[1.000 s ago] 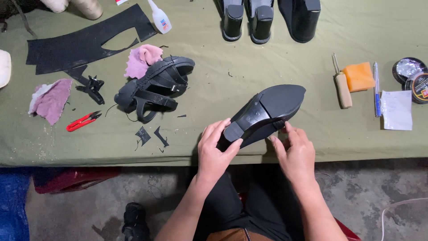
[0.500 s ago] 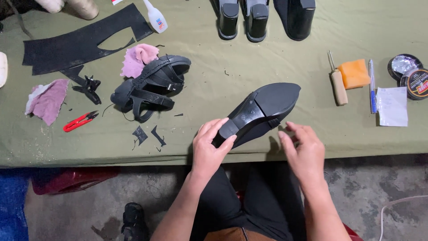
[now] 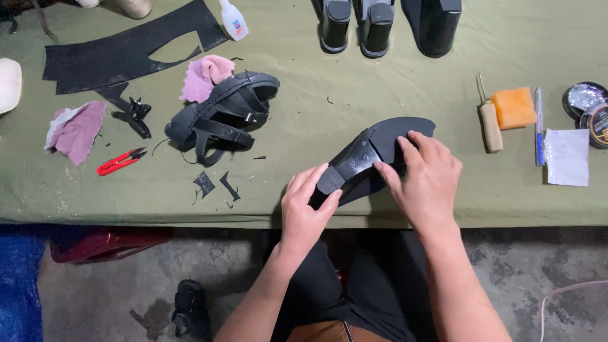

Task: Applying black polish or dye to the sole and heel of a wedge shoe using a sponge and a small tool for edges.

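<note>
A black shoe (image 3: pixel 367 152) lies sole-up near the front edge of the green table (image 3: pixel 304 107), heel toward me. My left hand (image 3: pixel 307 206) grips the heel end from below and the side. My right hand (image 3: pixel 424 174) rests flat on the middle of the sole, fingers spread over it and thumb near the heel block. A black strappy sandal (image 3: pixel 221 114) lies to the left, apart from both hands.
Red snips (image 3: pixel 120 161), pink cloths (image 3: pixel 204 76), black sheet material (image 3: pixel 126 50) and small black scraps (image 3: pixel 215 185) lie left. A glue bottle (image 3: pixel 233 19) and upright black shoes (image 3: pixel 380 22) stand at the back. A wooden-handled tool (image 3: pixel 489 123), orange sponge (image 3: pixel 514 107), pen, paper and polish tins sit right.
My right hand has moved from the shoe's near side up onto the sole. The left hand keeps hold of the heel, and the shoe has settled lower on the table.
</note>
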